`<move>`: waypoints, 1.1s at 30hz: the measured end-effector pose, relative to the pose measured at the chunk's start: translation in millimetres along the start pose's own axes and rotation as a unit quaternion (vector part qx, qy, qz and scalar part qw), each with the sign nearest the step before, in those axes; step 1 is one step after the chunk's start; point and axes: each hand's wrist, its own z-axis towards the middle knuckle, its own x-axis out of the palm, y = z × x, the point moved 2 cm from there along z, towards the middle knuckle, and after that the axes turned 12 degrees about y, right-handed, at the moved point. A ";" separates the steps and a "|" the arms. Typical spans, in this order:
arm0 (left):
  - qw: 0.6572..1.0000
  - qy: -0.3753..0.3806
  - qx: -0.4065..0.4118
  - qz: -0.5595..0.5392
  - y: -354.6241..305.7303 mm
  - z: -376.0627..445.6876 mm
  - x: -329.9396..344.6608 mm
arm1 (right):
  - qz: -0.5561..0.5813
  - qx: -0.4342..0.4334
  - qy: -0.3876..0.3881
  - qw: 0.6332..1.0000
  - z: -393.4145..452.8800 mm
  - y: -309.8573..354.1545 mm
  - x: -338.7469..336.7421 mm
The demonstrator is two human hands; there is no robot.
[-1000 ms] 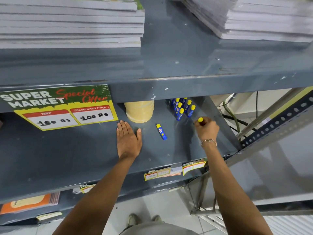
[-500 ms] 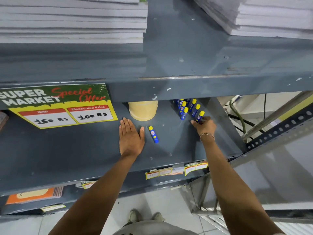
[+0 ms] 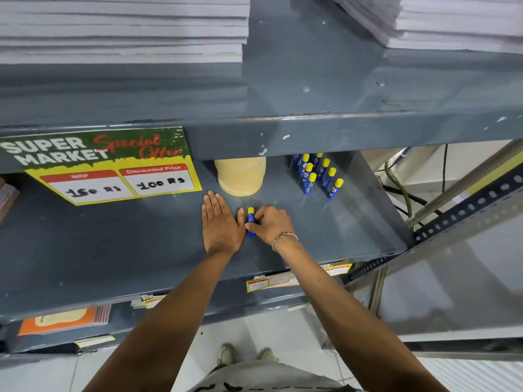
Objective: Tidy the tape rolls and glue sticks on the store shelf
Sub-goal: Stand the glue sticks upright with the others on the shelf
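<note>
While the left hand (image 3: 221, 224) just lies flat and open on the grey shelf (image 3: 113, 250), palm down with fingers pointing toward 12 o'clock, the right hand (image 3: 270, 224) is pinched around a lone glue stick (image 3: 251, 216) lying right beside the left thumb. That stick is blue with a yellow cap, cap end pointing to 12 o'clock, and the fingers cover its lower part. Up at about 1 o'clock from the hands, the rest of the glue sticks (image 3: 318, 174) stand upright in a little cluster near the back right corner. Just past the left fingertips at 12 o'clock sits a stack of tan tape rolls (image 3: 240, 176), partly hidden under the shelf above. A special offer sign (image 3: 104, 165) hangs at 10 o'clock. There's a bracelet (image 3: 283, 239) on the right wrist.
</note>
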 end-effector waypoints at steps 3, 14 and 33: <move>1.000 0.008 0.003 -0.002 0.8 0.7 -0.9 | -0.028 0.005 -0.011 1.000 3.2 3.4 0.3; 1.000 0.009 0.028 0.001 4.9 -2.8 -5.1 | 0.063 0.055 -0.212 0.974 0.7 -48.6 -39.5; 0.999 0.015 0.029 0.015 -2.8 -4.7 -6.1 | 0.217 0.082 -0.280 0.932 0.2 -100.0 -44.4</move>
